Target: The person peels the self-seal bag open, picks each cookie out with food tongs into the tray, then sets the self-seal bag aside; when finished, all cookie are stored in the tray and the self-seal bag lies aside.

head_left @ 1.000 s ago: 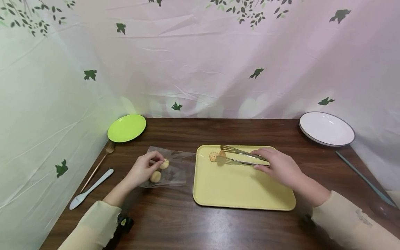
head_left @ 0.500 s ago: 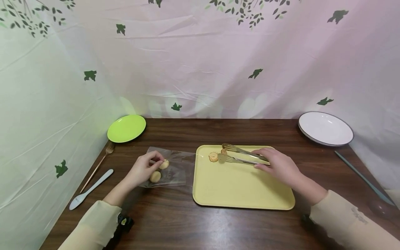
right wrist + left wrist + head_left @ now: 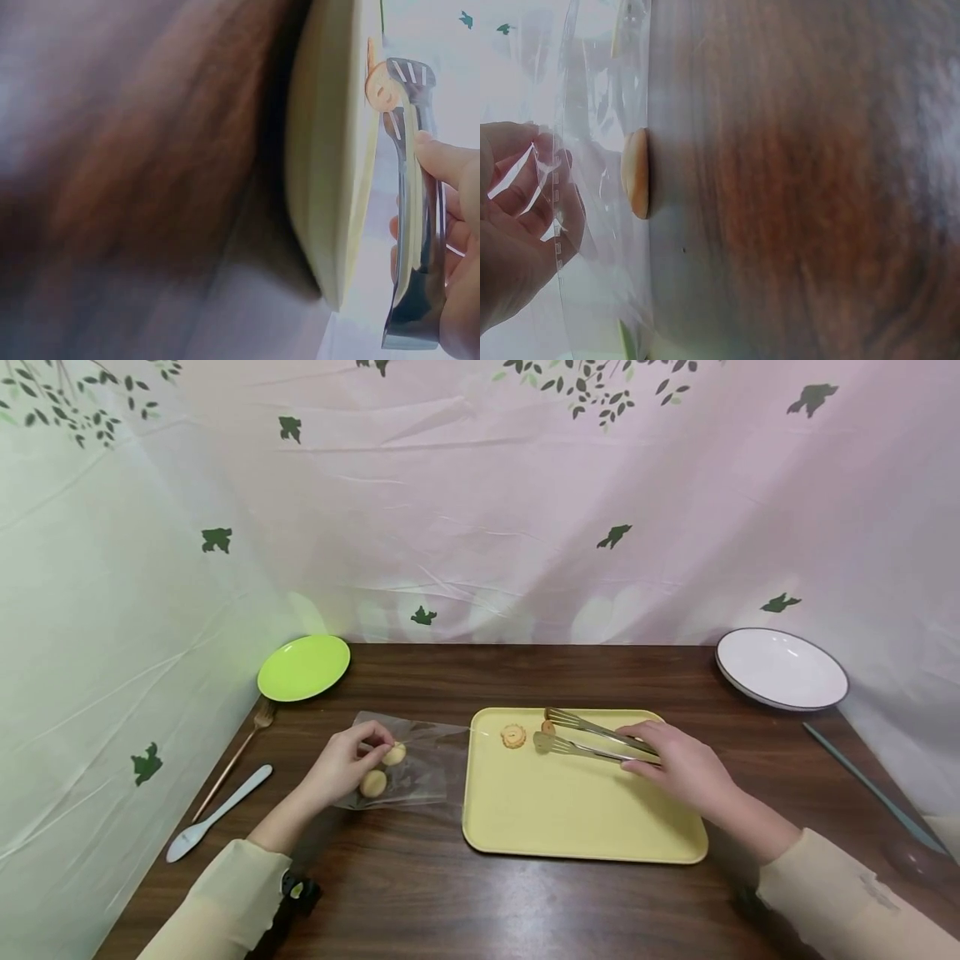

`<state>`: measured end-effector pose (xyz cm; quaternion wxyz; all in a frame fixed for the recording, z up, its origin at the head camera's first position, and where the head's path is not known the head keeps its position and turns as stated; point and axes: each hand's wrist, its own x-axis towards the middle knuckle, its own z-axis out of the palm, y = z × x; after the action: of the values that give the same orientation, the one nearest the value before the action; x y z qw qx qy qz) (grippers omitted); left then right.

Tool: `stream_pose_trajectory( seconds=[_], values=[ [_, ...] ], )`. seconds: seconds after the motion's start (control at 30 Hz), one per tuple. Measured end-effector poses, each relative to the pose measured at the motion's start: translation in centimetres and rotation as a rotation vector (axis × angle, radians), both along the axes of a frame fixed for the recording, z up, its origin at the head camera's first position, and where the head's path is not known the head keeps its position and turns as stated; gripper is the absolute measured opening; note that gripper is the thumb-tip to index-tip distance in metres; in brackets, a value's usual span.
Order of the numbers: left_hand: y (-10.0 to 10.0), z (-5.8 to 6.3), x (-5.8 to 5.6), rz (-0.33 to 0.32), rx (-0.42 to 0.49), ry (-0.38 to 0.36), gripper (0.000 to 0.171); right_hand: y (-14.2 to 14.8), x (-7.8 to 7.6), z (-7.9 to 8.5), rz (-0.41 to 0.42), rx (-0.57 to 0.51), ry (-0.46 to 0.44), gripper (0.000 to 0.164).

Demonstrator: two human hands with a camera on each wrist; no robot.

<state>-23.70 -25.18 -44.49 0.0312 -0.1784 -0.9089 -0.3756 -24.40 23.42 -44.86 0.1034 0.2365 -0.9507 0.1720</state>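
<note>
My left hand [image 3: 352, 763] pinches the upper edge of a clear plastic bag [image 3: 423, 777] between thumb and fingers. Two round pale cookies show in the bag: one [image 3: 372, 784] nearer me, the other [image 3: 395, 754] by the fingertips. My right hand [image 3: 678, 767] grips metal tongs [image 3: 596, 752] over the yellow tray [image 3: 570, 818]. Between the tong heads is a small brown cookie [image 3: 548, 727]; in the right wrist view this cookie [image 3: 382, 88] looks round, with holes. Whether both heads touch it I cannot tell. A scalloped cookie [image 3: 513, 736] lies left of the tongs on the tray.
A green plate [image 3: 303, 668] stands at back left, above a copper-coloured fork [image 3: 236, 764] and a pale blue spoon [image 3: 217, 817]. At back right is a white dark-rimmed dish [image 3: 783, 668], with a long blue-grey utensil [image 3: 873, 785] below it. Patterned cloth [image 3: 480, 527] hangs around the table.
The right hand and tongs have shifted slightly right. The brown cookie has moved with the tong heads, away from the scalloped cookie. The left hand stays in place on the bag.
</note>
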Motion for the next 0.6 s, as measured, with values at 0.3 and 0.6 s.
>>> stream_pose_trajectory(
  seconds=[0.3, 0.6],
  values=[
    [0.0, 0.1, 0.0, 0.0, 0.003, -0.004, 0.008, 1.7, 1.2, -0.3, -0.031, -0.018, -0.003, 0.045],
    [0.1, -0.3, -0.2, -0.008, 0.003, -0.002, 0.008, 1.0, 0.7, -0.3, 0.021, -0.063, 0.015, 0.044]
  ],
)
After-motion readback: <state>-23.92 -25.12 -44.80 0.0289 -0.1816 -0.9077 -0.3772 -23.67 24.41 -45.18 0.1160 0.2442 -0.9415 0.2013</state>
